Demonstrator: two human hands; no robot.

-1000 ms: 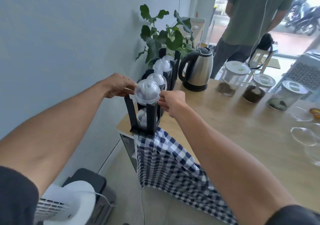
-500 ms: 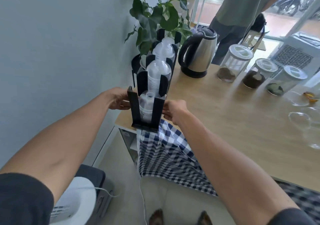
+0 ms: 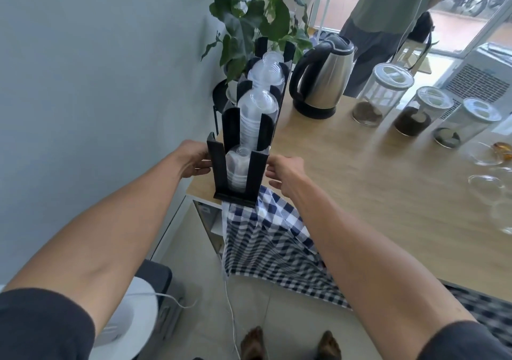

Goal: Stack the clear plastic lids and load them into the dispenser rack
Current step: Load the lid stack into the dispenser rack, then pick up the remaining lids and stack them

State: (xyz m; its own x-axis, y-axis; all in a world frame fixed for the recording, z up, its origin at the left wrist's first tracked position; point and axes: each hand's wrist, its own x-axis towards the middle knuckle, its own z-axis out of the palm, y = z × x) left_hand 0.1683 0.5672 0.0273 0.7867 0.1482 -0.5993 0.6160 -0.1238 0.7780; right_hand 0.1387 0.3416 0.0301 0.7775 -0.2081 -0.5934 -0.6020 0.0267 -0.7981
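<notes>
A black rack (image 3: 234, 171) is standing at the near corner of a wooden counter (image 3: 360, 193), against the wall, and its nearest slot is holding a short stack of clear lids (image 3: 237, 166) sitting low between the black uprights. Taller stacks are filling the slots behind it. The left hand (image 3: 192, 159) is sitting against the rack's left upright, fingers curled toward it; whether it is actually gripping the upright I cannot tell, since the fingertips are lying behind the black edge. The right hand (image 3: 284, 170) is hovering just beside the right upright with fingers loosely bent, holding nothing, and contact with the rack is unclear. A checked cloth (image 3: 271, 243) is hanging off the counter edge below the rack's base. A steel kettle (image 3: 321, 80) is standing behind the rack, beside a leafy plant (image 3: 249, 22). Three lidded glass jars (image 3: 424, 110) are lining up to the right of the kettle, and further clear lids are lying at the counter's far right edge. Another person is standing beyond the counter.
</notes>
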